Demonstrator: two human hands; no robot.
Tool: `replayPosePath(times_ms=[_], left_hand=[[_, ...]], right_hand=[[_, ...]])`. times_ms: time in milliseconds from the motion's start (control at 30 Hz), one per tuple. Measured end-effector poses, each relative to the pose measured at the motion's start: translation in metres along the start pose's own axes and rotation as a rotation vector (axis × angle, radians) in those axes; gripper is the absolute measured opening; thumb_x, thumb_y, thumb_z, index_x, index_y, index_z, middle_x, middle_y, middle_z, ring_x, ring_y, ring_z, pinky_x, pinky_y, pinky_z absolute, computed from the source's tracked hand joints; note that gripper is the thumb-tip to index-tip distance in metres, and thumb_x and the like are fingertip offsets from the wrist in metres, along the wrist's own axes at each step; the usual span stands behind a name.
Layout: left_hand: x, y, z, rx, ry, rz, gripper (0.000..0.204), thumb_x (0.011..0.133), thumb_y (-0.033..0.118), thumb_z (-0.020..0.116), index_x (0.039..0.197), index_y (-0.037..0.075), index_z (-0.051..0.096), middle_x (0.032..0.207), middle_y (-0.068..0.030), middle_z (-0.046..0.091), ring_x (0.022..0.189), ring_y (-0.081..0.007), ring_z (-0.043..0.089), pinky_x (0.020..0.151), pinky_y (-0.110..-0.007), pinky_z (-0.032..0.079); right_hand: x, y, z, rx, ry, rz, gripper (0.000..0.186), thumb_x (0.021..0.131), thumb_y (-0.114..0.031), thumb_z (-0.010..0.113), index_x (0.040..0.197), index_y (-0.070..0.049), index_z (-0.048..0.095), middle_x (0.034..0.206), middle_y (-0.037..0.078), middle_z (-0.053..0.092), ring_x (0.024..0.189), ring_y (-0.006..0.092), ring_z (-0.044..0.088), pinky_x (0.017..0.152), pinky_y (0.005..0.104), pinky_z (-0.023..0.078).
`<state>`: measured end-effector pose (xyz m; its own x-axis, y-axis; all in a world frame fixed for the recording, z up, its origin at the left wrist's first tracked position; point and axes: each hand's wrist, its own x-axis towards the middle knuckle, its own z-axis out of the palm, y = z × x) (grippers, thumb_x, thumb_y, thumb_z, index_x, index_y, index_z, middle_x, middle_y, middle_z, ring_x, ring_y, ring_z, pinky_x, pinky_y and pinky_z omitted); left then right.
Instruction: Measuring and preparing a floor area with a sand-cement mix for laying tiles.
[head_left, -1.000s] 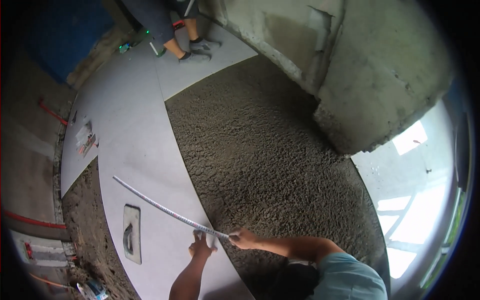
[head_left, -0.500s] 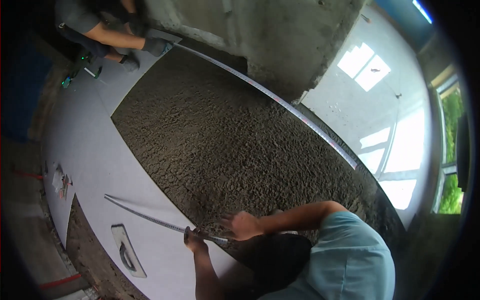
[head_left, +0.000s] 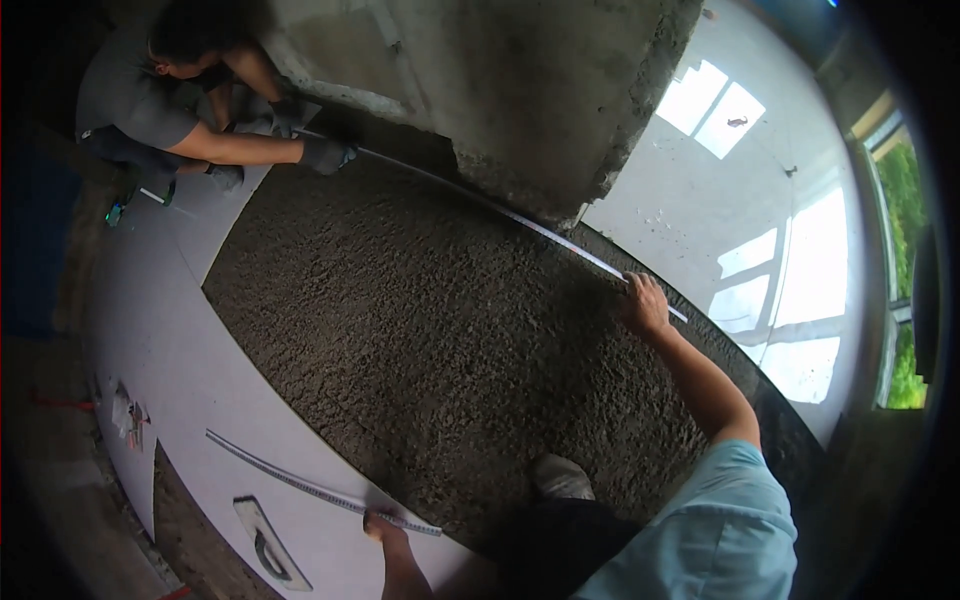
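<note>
A long white tape measure blade stretches across the bed of rough grey mortar. My right hand is closed on it near its right end, arm reaching far forward. At the far end, a co-worker's gloved hand is at the blade. Lower left, my left hand is closed around a narrow strip with fine marks, close to the strip's right end. That strip slants across the pale tile to the mortar's edge. The fingers of my left hand are partly hidden.
A trowel-like float lies on the tile at lower left. A crouching co-worker is at the far left, near a green-lit device. A concrete wall stands behind the mortar; glossy tiles lie right. My shoe is on the mortar.
My right hand has moved from beside my left hand, forward and right, onto the tape blade. The co-worker has leaned in, gloved hand at the blade. The view has shifted slightly.
</note>
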<state>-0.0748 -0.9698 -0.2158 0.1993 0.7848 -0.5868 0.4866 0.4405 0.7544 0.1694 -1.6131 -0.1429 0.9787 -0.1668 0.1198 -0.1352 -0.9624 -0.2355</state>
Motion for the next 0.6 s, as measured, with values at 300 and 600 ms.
replayPosePath(times_ms=[300, 600], left_hand=[[0.010, -0.003, 0.004, 0.162, 0.077, 0.090, 0.018, 0.082, 0.021, 0.047, 0.077, 0.004, 0.051, 0.066, -0.0116, 0.054, 0.054, -0.0262, 0.052, 0.046, -0.037, 0.038], [0.035, -0.015, -0.011, 0.122, 0.004, 0.136, 0.021, 0.081, 0.020, 0.044, 0.077, 0.002, 0.053, 0.067, -0.0142, 0.054, 0.054, -0.0274, 0.052, 0.045, -0.039, 0.038]], right_hand=[[-0.011, 0.050, 0.027, 0.022, 0.058, -0.087, 0.010, 0.080, -0.016, 0.063, 0.083, -0.008, 0.059, 0.085, 0.011, 0.060, 0.088, 0.0337, 0.060, 0.077, 0.0423, 0.050], [-0.029, 0.043, 0.012, 0.323, 0.077, 0.126, 0.007, 0.077, -0.008, 0.064, 0.081, -0.006, 0.058, 0.084, 0.015, 0.059, 0.081, 0.0378, 0.061, 0.069, 0.0456, 0.050]])
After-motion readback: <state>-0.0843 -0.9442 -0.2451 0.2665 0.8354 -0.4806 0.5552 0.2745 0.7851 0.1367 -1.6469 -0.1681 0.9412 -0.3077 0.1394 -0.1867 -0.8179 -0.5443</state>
